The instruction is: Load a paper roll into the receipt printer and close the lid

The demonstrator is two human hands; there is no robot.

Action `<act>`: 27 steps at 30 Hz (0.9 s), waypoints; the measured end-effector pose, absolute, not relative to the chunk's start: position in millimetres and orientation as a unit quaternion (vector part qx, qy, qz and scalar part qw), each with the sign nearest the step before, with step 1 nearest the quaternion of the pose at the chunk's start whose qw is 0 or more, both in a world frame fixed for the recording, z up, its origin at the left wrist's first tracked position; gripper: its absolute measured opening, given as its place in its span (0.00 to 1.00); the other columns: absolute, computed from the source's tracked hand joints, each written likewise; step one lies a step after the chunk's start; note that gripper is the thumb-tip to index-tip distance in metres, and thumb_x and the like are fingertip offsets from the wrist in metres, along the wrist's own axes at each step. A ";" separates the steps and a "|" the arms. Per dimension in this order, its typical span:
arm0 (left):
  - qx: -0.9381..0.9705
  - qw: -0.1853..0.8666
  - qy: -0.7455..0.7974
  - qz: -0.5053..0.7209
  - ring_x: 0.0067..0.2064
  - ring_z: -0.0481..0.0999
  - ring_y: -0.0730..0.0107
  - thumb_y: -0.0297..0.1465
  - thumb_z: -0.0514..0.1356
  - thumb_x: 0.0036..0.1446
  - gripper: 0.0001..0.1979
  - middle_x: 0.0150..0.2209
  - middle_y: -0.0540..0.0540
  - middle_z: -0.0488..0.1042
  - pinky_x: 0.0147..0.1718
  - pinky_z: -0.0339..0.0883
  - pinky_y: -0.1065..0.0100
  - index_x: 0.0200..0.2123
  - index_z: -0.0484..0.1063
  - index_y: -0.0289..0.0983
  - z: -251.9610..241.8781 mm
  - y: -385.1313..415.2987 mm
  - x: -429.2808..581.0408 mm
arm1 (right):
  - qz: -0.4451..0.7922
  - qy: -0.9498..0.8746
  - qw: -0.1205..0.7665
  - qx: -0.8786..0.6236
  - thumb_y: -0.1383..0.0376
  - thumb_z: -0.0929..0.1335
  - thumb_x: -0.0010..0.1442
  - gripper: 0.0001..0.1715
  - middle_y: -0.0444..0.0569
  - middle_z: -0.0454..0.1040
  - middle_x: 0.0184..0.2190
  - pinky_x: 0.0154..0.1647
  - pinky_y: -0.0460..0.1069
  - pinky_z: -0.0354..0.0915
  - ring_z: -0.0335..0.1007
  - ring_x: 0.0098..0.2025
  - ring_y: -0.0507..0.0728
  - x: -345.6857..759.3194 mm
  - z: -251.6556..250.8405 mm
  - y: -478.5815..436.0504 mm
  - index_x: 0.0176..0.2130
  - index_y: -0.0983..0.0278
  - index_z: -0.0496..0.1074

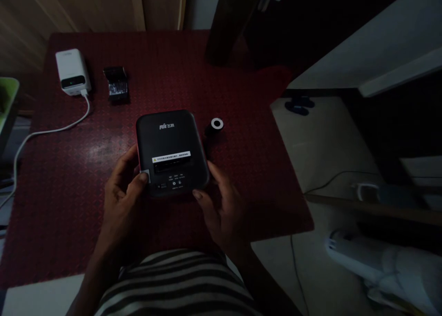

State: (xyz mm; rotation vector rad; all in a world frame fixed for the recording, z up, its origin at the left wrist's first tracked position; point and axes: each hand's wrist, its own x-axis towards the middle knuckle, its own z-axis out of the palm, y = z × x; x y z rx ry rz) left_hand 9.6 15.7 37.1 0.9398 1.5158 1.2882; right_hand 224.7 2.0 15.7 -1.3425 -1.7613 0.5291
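A black receipt printer (pixel 171 138) with a paper slot and a white warning label lies in front of me, its buttons on the near side. My left hand (pixel 122 184) grips its left side, thumb on a small light tab at the near left corner. At the right edge, my right hand (pixel 224 205) has its fingers along the side and thumb at the near right corner. Just right of the printer is a small roll (pixel 216 124) with a white ring-shaped end. What lies under the printer is hidden.
On the red table (pixel 255 178), a white power bank (pixel 72 69) with a plugged-in white cable (pixel 55 131) lies at the back left. Beside it is a crumpled black wrapper (pixel 116 84). A dark post (pixel 231 26) rises at the back. Slippers (pixel 297 108) lie on the floor.
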 end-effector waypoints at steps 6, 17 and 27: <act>0.382 0.461 0.616 0.512 0.71 0.80 0.46 0.38 0.69 0.70 0.23 0.69 0.46 0.82 0.68 0.79 0.50 0.66 0.83 0.51 46.6 17.8 11.8 | 0.193 -0.702 0.432 -0.532 0.59 0.69 0.81 0.32 0.57 0.85 0.64 0.60 0.61 0.85 0.87 0.62 0.65 221.9 13.8 3.4 0.78 0.56 0.66; 0.363 0.458 0.626 0.516 0.67 0.82 0.46 0.38 0.71 0.66 0.24 0.67 0.44 0.83 0.63 0.81 0.51 0.65 0.83 0.48 43.9 21.1 14.9 | 0.187 -0.697 0.433 -0.539 0.56 0.68 0.82 0.29 0.57 0.86 0.63 0.59 0.61 0.86 0.88 0.61 0.65 218.8 14.7 5.3 0.76 0.56 0.68; 0.367 0.464 0.566 0.574 0.68 0.82 0.49 0.39 0.71 0.68 0.24 0.67 0.46 0.83 0.61 0.81 0.55 0.66 0.83 0.51 22.8 17.9 12.8 | 0.116 -0.748 0.420 -0.501 0.66 0.68 0.81 0.15 0.53 0.90 0.53 0.60 0.61 0.81 0.87 0.54 0.64 239.1 51.5 46.0 0.61 0.57 0.82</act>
